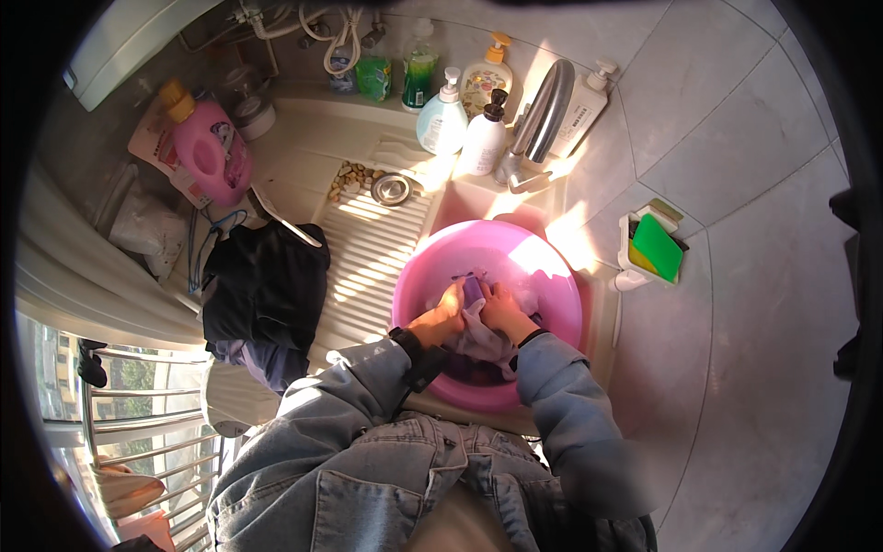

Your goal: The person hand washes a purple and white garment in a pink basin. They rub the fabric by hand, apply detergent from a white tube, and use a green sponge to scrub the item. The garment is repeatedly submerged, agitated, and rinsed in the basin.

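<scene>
Both hands are down inside a pink plastic basin (pixel 414 276) set over the sink. Between them is a purple block-like piece (pixel 472 291); whether it is soap or folded fabric cannot be made out. My left hand (pixel 443 316) grips it from the left side. My right hand (pixel 502 312) bends its fingers over a pale, wet-looking cloth (pixel 486 339) against the purple piece. That cloth hangs down towards the basin's near side, where darker fabric lies in shadow. Some whitish suds or fabric show beyond my right hand.
A ribbed washboard (pixel 372 255) adjoins the sink on the left, with a metal drain strainer (pixel 392 188) and pebbles. Dark clothes (pixel 265 290) are heaped beside it. Pump bottles (pixel 441 121) and a curved faucet (pixel 548 110) stand behind. A sponge holder (pixel 648 245) is on the right wall.
</scene>
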